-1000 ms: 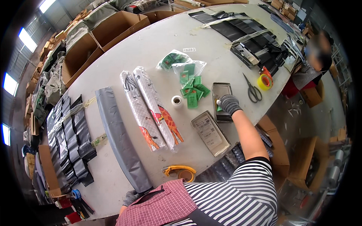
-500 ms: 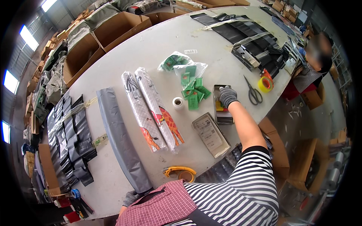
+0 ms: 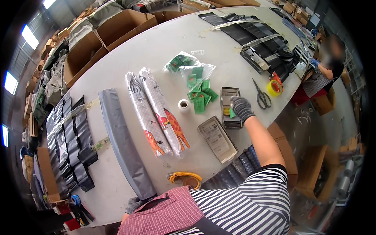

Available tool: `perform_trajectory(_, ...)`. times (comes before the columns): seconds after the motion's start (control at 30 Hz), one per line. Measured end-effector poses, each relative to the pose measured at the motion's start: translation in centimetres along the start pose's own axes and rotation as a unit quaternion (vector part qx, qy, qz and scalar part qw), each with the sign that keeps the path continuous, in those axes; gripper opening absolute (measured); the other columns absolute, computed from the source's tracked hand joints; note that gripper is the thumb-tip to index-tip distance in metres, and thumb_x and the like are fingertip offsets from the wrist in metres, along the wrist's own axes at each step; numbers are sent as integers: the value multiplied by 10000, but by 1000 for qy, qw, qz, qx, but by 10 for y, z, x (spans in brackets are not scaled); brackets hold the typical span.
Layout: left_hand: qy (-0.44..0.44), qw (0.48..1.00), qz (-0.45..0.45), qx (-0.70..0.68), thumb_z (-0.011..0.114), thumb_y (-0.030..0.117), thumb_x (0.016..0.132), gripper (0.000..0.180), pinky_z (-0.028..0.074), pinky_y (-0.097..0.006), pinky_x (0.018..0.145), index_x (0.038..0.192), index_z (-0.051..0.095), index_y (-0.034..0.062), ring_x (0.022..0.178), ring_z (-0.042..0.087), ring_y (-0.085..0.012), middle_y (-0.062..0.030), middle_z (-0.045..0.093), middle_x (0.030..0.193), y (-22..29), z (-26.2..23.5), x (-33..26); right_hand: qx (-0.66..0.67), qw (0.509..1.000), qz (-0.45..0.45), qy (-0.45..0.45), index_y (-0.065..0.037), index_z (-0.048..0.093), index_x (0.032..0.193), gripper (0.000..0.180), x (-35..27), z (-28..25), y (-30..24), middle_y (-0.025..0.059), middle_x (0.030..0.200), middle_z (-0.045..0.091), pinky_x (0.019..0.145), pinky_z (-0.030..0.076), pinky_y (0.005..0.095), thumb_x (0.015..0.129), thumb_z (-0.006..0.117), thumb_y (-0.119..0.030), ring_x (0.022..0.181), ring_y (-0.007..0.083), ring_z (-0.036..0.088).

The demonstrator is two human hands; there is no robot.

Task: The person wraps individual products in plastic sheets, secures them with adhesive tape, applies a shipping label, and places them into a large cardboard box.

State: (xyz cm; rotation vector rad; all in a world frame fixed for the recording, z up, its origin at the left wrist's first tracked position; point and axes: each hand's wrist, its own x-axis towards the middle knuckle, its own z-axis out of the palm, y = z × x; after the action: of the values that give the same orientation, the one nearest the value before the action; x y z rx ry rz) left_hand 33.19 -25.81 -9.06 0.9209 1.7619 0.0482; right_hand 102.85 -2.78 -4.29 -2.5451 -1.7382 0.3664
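My right hand [image 3: 242,108], in a grey striped glove, is over a narrow open box [image 3: 230,92] with small yellow items inside. Its fingers are curled, and a small green packet [image 3: 232,113] shows at their tips. My left hand [image 3: 134,204], gloved too, is at the near end of a long grey plastic mailing bag [image 3: 123,141]. My apron hides part of that hand, and its fingers cannot be made out. Beside the bag lie two clear-wrapped rolls [image 3: 162,117] with giraffe prints. Several green packets [image 3: 199,102] spill from a clear plastic bag [image 3: 197,71].
A shallow open box [image 3: 218,140], a white roll [image 3: 183,105], scissors [image 3: 261,94], yellow tape [image 3: 275,88] and a yellow tape dispenser [image 3: 186,177] lie around the table. Black bags [image 3: 72,145] are stacked at left, more [image 3: 250,31] at far right. Another person [image 3: 319,78] stands at right.
My right hand has drawn back slightly toward me and to the right, its fingers now curled with green at the tips. My left hand stays at the grey bag's end. The other person has shifted.
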Motion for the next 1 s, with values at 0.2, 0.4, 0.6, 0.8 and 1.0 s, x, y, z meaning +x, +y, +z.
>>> perform_trajectory(0.2,-18,999,-15,39,753,223,842,351,523,-299,756,1084,697,-26,827,641,-129,-85,729,966,12,0,7,-59,997,-57,5,-141,643,1145,333,22,13,9,103,1170,659,944,492,401,821,671,-213,1093,283,618)
perform_trajectory(0.4,-17,998,15,58,732,242,857,361,525,-309,761,1090,692,-30,816,642,-138,-90,730,948,-29,-10,29,-120,988,-94,-32,-114,678,1014,199,47,34,8,114,1061,691,867,526,426,888,556,-208,1023,301,648)
perform_trajectory(0.6,-37,998,3,45,726,229,860,341,524,-313,764,1085,695,-27,825,639,-138,-94,730,953,-29,-11,25,-86,992,-88,39,-118,684,960,172,36,37,-1,134,999,702,786,547,439,886,533,-154,936,319,678)
perform_trajectory(0.8,-22,997,40,66,727,223,863,329,523,-303,751,1081,698,-21,806,632,-134,-70,725,934,-15,-8,12,20,996,-71,43,-151,621,1159,286,25,26,0,135,1114,671,863,524,445,875,598,-176,1026,325,644)
perform_trajectory(1.0,-31,999,12,33,728,218,860,318,522,-303,744,1060,701,-28,797,631,-138,-65,722,923,10,-3,2,3,1000,-16,-2,-177,552,1283,404,37,23,4,142,1200,640,923,500,461,885,617,-216,1103,326,616)
